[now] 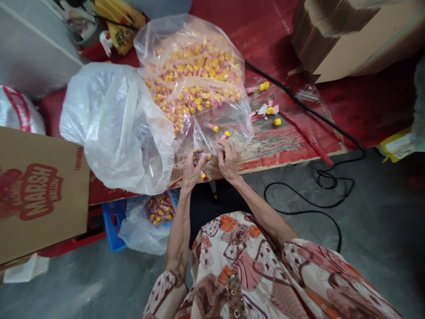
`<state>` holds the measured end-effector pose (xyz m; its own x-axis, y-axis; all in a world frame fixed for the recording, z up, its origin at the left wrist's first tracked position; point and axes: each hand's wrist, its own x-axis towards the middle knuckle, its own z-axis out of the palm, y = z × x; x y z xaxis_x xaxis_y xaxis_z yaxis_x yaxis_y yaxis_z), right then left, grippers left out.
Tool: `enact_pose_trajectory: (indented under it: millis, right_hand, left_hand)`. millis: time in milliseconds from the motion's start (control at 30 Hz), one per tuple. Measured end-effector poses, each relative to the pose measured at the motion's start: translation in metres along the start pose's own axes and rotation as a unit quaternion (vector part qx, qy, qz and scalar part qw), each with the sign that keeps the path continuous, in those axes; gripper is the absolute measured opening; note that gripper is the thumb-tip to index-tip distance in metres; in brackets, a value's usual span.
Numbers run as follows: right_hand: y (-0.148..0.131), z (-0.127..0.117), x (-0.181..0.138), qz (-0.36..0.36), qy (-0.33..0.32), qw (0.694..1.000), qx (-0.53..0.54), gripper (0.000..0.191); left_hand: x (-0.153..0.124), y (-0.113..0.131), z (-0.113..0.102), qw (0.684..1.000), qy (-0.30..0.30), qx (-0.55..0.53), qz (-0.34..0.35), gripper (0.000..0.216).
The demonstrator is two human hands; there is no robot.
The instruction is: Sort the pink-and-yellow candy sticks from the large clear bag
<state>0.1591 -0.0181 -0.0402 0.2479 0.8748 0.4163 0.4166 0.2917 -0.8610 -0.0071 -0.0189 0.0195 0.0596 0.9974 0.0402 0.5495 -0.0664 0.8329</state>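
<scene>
My left hand and my right hand meet at the near edge of a red table. Both have curled fingers pinching small pink pieces with yellow caps. Just beyond them lies a clear plastic bag full of the same pink-and-yellow pieces. A second, mostly empty-looking clear bag sits to the left of my left hand. What exactly each hand grips is partly hidden by the fingers.
Loose pink-and-yellow pieces lie on the table at right. A black cable runs across table and floor. A cardboard box stands at left, another carton at the back right. A blue crate with a bag sits under the table.
</scene>
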Motion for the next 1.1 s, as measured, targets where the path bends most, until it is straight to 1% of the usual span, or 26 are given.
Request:
enact_pose_trajectory:
  millis: [133, 233, 300, 433, 567, 633, 767, 833, 933, 1000, 1100]
  right_hand:
    - [0.015, -0.007, 0.024, -0.017, 0.012, 0.999, -0.041, 0.047]
    - [0.029, -0.01, 0.039, 0.001, -0.004, 0.998, -0.063, 0.047]
    - [0.036, -0.01, 0.044, 0.011, -0.021, 0.998, -0.063, 0.045]
    - [0.038, -0.008, 0.043, 0.019, -0.035, 0.998, -0.054, 0.038]
    - [0.035, -0.008, 0.041, 0.029, -0.013, 0.998, -0.048, 0.034]
    - [0.034, -0.008, 0.041, 0.027, -0.008, 0.998, -0.053, 0.032]
    - [0.033, -0.01, 0.041, 0.016, -0.041, 0.996, -0.071, 0.026]
    - [0.032, -0.011, 0.04, 0.013, -0.063, 0.995, -0.077, 0.026]
    - [0.031, -0.011, 0.039, 0.004, -0.073, 0.994, -0.086, 0.025]
    - [0.03, -0.012, 0.038, -0.002, -0.074, 0.993, -0.091, 0.025]
    - [0.031, -0.012, 0.038, -0.001, -0.08, 0.991, -0.108, 0.025]
  left_hand:
    - [0.0, 0.002, -0.009, 0.999, -0.008, 0.031, 0.011, 0.024]
    - [0.001, 0.005, -0.008, 0.998, -0.001, 0.052, 0.024, 0.021]
    - [0.001, 0.009, -0.004, 0.998, 0.009, 0.053, 0.034, 0.025]
    - [-0.001, 0.015, 0.004, 0.995, 0.022, 0.073, 0.057, 0.039]
    - [-0.003, 0.015, 0.004, 0.994, 0.013, 0.093, 0.059, 0.039]
    - [-0.003, 0.013, 0.002, 0.994, 0.026, 0.094, 0.054, 0.041]
    - [-0.002, 0.01, 0.001, 0.99, 0.081, 0.102, 0.054, 0.046]
    - [-0.001, 0.009, 0.004, 0.99, 0.074, 0.111, 0.051, 0.046]
    - [0.001, 0.01, 0.009, 0.991, 0.047, 0.113, 0.045, 0.047]
    - [0.001, 0.011, 0.009, 0.991, 0.055, 0.109, 0.054, 0.048]
    - [-0.001, 0.013, 0.008, 0.989, 0.084, 0.107, 0.066, 0.05]
